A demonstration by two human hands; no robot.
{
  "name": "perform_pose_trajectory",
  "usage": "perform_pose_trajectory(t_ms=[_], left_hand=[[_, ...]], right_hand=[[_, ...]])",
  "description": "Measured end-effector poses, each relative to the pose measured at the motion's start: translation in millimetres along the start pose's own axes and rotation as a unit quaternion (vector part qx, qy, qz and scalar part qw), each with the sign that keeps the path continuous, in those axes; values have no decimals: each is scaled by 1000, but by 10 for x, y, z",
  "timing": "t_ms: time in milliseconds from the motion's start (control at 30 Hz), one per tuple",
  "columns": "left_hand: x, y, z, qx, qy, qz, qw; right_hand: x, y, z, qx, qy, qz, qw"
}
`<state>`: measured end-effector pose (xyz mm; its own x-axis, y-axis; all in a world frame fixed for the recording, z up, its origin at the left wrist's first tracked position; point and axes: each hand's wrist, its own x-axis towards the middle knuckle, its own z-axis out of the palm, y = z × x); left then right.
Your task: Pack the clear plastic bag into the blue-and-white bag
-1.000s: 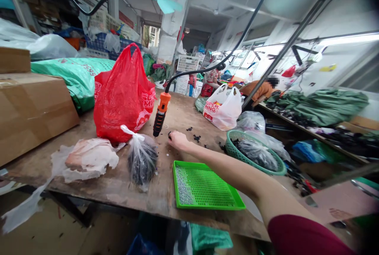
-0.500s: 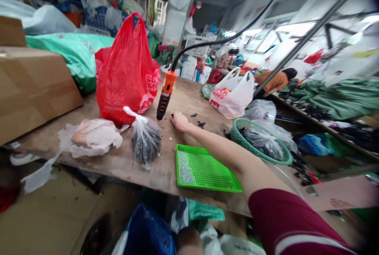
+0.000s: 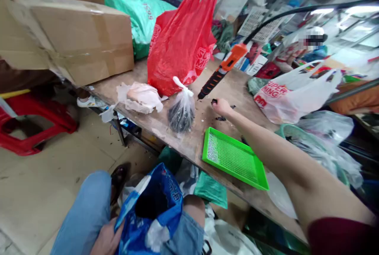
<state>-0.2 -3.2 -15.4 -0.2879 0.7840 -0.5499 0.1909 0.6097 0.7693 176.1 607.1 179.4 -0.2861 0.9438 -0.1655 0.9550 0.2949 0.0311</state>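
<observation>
View: head, looking down across a wooden table (image 3: 189, 144) toward a cluttered workshop.
Right hand (image 3: 222, 107): reaches over the table, its fingertips (image 3: 214, 103) at a small cluster of black pieces (image 3: 220, 119).
Right grip: fingers bunched together; whether they clamp a piece, I cannot tell.
Left hand (image 3: 106, 240): low in the person's lap, against a blue bag (image 3: 151, 211) resting on denim legs (image 3: 83, 211).
Left grip: partly hidden by the bag; I cannot tell whether it is clamped.
Near right hand: an electric screwdriver (image 3: 213, 77) lies just beyond it, and a green tray (image 3: 233, 160) sits nearer the table edge, with silver screws (image 3: 212, 148) heaped at one end.
Also on table: a knotted clear bag (image 3: 180, 117) of dark parts, a red bag (image 3: 180, 45), a white bag (image 3: 296, 97).
</observation>
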Motion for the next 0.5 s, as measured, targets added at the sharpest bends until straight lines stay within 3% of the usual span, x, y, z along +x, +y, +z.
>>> perform_pose_trajectory(t_ms=[67, 133, 200, 267, 300, 367, 433, 500], left_hand=[[-22, 31, 1, 10, -6, 4, 1000], [-37, 46, -3, 12, -7, 9, 1000], [-49, 36, -4, 5, -3, 19, 1000], [-61, 10, -3, 5, 5, 33, 999], [-67, -4, -4, 8, 10, 34, 999], [-82, -25, -8, 15, 23, 32, 999], [-103, -32, -17, 17, 31, 37, 999], [-131, -30, -28, 21, 33, 55, 998]], right_hand=[[-246, -32, -199, 24, 8, -23, 999], [-686, -137, -411, 85, 37, -93, 991], [-1323, -316, -566, 157, 82, -213, 961], [-2077, -534, -565, 189, 114, -319, 922], [-2457, -640, -480, 204, 96, -366, 903], [-3136, -827, -122, 238, 5, -399, 885], [-3628, -981, 441, 256, -117, -368, 886], [-3910, -1128, 1091, 254, -208, -313, 891]])
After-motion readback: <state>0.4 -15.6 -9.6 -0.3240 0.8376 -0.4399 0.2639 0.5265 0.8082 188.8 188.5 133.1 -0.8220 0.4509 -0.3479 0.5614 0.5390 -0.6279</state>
